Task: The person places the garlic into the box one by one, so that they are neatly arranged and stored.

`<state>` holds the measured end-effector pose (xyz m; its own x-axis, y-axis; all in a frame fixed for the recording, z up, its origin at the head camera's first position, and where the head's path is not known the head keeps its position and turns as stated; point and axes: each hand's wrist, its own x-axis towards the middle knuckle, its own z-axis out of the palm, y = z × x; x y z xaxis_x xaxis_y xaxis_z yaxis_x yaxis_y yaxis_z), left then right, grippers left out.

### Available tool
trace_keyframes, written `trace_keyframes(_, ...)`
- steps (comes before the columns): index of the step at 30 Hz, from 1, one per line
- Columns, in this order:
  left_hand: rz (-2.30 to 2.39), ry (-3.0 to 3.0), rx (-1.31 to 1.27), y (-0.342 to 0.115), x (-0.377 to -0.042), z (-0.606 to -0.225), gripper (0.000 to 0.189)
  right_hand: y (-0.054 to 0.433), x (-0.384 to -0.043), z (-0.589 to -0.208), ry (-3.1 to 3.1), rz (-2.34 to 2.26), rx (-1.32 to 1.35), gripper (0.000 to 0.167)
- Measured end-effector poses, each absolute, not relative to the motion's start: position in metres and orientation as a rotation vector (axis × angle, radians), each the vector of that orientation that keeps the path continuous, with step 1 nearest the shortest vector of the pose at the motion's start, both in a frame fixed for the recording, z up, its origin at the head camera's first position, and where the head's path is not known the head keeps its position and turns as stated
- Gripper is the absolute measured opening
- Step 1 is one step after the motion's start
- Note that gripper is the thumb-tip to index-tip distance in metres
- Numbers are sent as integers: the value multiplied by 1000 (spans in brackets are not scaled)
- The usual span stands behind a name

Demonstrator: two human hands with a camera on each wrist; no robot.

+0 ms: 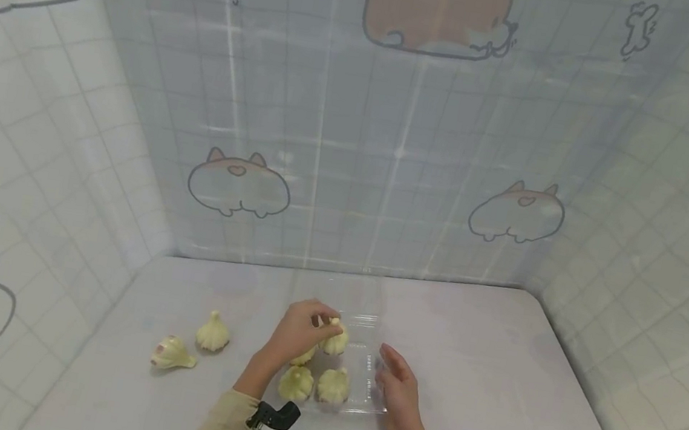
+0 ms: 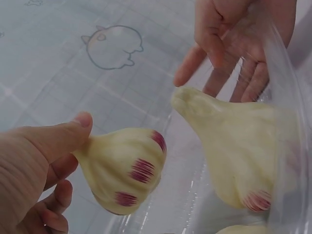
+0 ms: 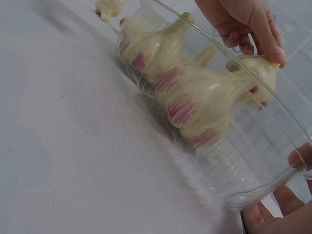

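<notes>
Left hand pinching garlic bulb by stem, bulb above or partly inside clear box, can't tell. Right hand beside box's right wall, fingers loosely extended. Three other bulbs in box.

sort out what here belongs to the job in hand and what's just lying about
Part of the job:
garlic bulb in the left grip
clear container beside the right grip
three garlic bulbs inside it
two loose bulbs on the table, probably waiting their turn

Just surroundings:
the table
cartoon-print backdrop
black wrist gear
</notes>
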<state>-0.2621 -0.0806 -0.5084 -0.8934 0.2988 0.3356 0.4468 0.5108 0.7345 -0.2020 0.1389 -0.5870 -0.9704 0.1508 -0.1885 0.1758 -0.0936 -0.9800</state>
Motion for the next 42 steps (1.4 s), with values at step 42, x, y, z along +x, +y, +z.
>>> trace_keyframes(42, -1075, -2808, -651, -78, -266, -525, 21, 143, -202, -588, 2075, -2292, 353, 58)
